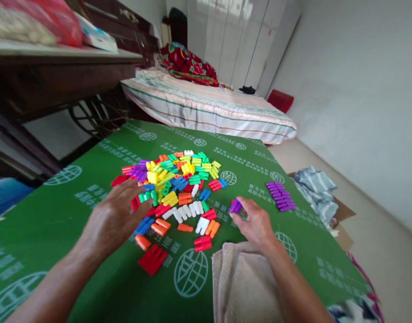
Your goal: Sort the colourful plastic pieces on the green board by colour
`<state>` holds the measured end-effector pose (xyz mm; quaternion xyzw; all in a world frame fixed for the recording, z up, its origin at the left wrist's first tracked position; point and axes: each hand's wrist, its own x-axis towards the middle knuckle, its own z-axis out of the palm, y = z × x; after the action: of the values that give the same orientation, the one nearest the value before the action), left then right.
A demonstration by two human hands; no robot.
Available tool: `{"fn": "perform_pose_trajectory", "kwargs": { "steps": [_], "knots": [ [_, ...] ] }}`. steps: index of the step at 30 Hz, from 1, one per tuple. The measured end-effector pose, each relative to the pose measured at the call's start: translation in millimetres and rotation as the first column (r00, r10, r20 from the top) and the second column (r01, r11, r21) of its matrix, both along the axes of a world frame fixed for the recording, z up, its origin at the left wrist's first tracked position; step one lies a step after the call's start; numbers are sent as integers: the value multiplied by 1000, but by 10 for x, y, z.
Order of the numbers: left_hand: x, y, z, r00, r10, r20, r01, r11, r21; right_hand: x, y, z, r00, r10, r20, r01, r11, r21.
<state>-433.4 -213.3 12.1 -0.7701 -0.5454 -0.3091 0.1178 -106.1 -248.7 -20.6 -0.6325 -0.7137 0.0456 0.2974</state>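
A loose heap of plastic building blocks (170, 198) in many colours lies on the green board (118, 287). My left hand (108, 215) is at the heap's left edge, thumb and fingers apart, beside a green block (148, 196) and red ones; whether it touches them I cannot tell. My right hand (256, 222) pinches a small purple block (236, 206) between thumb and fingers, right of the heap. Further right, several purple blocks (280, 196) lie side by side in a row. More purple blocks (138, 172) show at the heap's upper left.
A folded beige cloth (243, 282) lies on the board under my right forearm. Beyond the board stands a bed (206, 105) with a red flowered blanket (189, 65). At left is a dark wooden table (58, 83). A striped blue cloth (315, 190) lies off the right edge.
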Motion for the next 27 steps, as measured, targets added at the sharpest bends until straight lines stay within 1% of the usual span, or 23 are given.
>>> {"fn": "perform_pose_trajectory", "kwargs": {
  "steps": [3, 5, 8, 10, 11, 13, 15, 17, 20, 24, 26, 27],
  "knots": [
    [-102, 126, -81, 997, 58, 47, -57, 998, -22, 348, 21, 109, 993, -111, 47, 113, 993, -47],
    [-157, 190, -144, 993, 91, 69, -89, 996, -25, 638, 41, 127, 970, -224, 91, 232, 968, -92],
    [-203, 240, -250, 982, 147, 114, -145, 989, -26, 1107, 81, 83, 897, -392, 204, 428, 886, -178],
    [-212, 245, -318, 966, 199, 167, -197, 980, -29, 1395, 111, 27, 840, -459, 288, 522, 828, -203],
    [-213, 243, -349, 956, 220, 192, -219, 975, -29, 1519, 126, -3, 821, -473, 320, 549, 809, -211],
    [-215, 233, -401, 944, 245, 222, -245, 969, -30, 1718, 156, -59, 801, -474, 365, 571, 788, -231],
    [-221, 223, -439, 941, 245, 234, -247, 969, -24, 1847, 189, -98, 795, -457, 398, 575, 778, -255],
    [-233, 218, -465, 938, 245, 243, -250, 968, -12, 1909, 231, -116, 788, -438, 433, 577, 770, -271],
    [-251, 214, -492, 935, 241, 258, -252, 968, 7, 1918, 307, -108, 786, -413, 460, 571, 771, -282],
    [-251, 185, -515, 932, 222, 286, -235, 972, 11, 1945, 382, -114, 799, -397, 451, 559, 767, -315],
    [-243, 156, -522, 928, 214, 306, -225, 974, 0, 2038, 402, -176, 818, -399, 415, 550, 755, -357],
    [-240, 142, -526, 927, 210, 310, -217, 976, -12, 2105, 412, -228, 842, -386, 377, 518, 775, -363]
  ]
}}
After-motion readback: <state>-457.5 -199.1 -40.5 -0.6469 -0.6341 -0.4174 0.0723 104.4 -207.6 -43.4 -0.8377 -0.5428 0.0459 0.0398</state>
